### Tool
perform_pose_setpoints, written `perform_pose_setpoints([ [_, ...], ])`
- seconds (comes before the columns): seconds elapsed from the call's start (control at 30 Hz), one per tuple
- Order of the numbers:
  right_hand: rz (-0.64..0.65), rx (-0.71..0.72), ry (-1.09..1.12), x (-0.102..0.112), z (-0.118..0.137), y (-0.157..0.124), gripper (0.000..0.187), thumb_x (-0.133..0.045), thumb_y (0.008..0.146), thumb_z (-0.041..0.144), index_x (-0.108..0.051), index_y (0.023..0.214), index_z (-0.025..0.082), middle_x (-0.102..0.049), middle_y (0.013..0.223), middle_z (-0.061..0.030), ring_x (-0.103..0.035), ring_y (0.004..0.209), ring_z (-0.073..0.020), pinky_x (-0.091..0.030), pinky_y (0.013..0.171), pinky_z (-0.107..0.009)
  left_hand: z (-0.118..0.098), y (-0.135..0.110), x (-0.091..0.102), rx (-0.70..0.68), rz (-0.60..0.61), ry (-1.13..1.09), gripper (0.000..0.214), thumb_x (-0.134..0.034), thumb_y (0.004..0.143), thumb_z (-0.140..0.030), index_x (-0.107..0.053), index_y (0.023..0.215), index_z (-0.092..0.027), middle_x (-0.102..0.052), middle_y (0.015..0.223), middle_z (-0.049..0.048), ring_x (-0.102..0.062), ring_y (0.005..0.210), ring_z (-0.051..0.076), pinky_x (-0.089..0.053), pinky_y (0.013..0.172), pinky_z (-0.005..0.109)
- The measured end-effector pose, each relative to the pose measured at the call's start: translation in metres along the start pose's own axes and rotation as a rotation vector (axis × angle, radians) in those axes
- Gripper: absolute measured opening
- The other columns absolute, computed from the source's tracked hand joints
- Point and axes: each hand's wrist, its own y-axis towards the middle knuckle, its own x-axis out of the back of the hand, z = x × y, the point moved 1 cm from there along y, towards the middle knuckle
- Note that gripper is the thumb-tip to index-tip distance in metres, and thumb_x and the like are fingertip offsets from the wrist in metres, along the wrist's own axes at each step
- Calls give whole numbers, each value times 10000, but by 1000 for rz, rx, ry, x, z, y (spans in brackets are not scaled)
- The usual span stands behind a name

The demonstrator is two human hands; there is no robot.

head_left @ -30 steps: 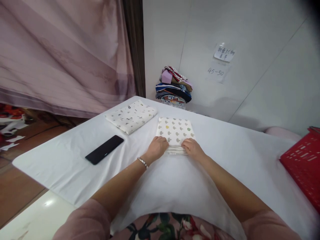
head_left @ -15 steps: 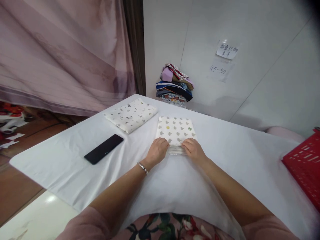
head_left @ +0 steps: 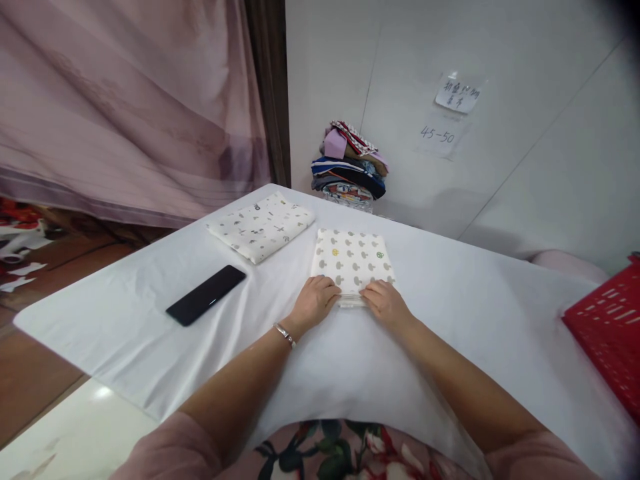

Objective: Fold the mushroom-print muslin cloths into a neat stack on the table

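A folded cloth (head_left: 351, 257), white with grey mushroom-like prints and a yellow and a green motif, lies in front of me on the table. Its several layers show along the near edge. At the near left corner, my left hand (head_left: 315, 301) is closed on that edge, a bracelet round its wrist. My right hand (head_left: 387, 301) pinches the near right part of the same edge. Both sets of fingertips are partly hidden against the fabric. Farther left lies a second folded cloth (head_left: 263, 227), white with small dark prints, touched by neither hand.
A black phone (head_left: 206, 295) lies on the white-covered table (head_left: 125, 313), left of my hands. Beyond the far edge rises a pile of folded clothes (head_left: 350, 163). A red basket (head_left: 607, 327) stands at the right. Pink curtain (head_left: 125, 107) hangs at the left.
Both hands keep hold of the near edge. The cloth's top layer has come down slightly nearer me, so less of the stacked layers shows. The view has shifted a little.
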Motion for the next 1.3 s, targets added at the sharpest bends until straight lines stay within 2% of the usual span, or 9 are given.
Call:
perform_pose_setpoints([
  [0.4,-2,-43,67,3,7,-2,256,-411,896,154,-655,951,209,-595,859,-66,-485,789,-198,-402,726,-340,-13,3,-4,-43,7,76,182,-466,883,-215,-645,915,-200,-598,876,58,-489,857,201,-368,760,351],
  [0.57,-68,-174,173,16,4,-4,237,-424,895,185,-642,810,221,-597,835,-41,-509,797,-179,-411,732,-319,-13,2,-7,-62,-6,94,171,-471,878,-188,-640,854,-190,-595,839,53,-474,833,196,-360,737,341],
  [0.8,-36,-282,214,12,-8,-5,238,-435,848,171,-621,707,218,-603,780,-24,-530,777,-173,-429,720,-307,-13,0,-10,-70,-36,121,204,-452,881,-168,-640,805,-186,-580,793,49,-472,804,189,-355,715,331],
  [0.87,-63,-311,220,15,-12,8,230,-433,846,197,-632,732,221,-623,836,-31,-548,842,-181,-441,774,-318,-14,1,-10,-65,-42,123,207,-453,878,-163,-640,793,-187,-578,779,49,-470,790,188,-354,707,330],
  [0.97,-138,-339,143,16,-20,33,246,-431,850,248,-643,969,210,-599,1115,-72,-502,1079,-210,-390,940,-355,-14,0,-11,-60,-45,111,193,-464,867,-156,-640,794,-187,-576,784,49,-472,785,184,-358,709,325],
  [1.03,-85,-379,51,10,-26,46,346,-432,857,300,-575,1155,196,-499,1292,-90,-395,1227,-231,-323,1015,-381,-14,-2,-10,-56,-45,102,188,-467,867,-162,-639,796,-184,-578,796,49,-476,790,184,-361,713,321],
  [1.1,59,-450,-34,-1,-34,52,438,-411,873,363,-487,1269,192,-404,1387,-94,-294,1306,-248,-279,1040,-413,-15,-4,-9,-50,-46,83,192,-465,874,-178,-640,795,-181,-580,806,50,-481,794,182,-365,712,317],
  [1.2,249,-562,-107,-18,-42,49,512,-319,909,433,-382,1357,194,-279,1473,-88,-185,1363,-253,-224,1058,-454,-16,-3,-5,-29,-47,13,219,-455,889,-223,-644,787,-182,-586,796,47,-494,787,170,-378,722,307],
  [1.3,320,-611,-114,-27,-46,43,550,-266,922,461,-313,1401,196,-177,1516,-79,-100,1390,-239,-165,1082,-459,-11,5,0,83,-40,-84,317,-415,910,-277,-634,701,-182,-582,723,30,-510,723,144,-393,699,280],
])
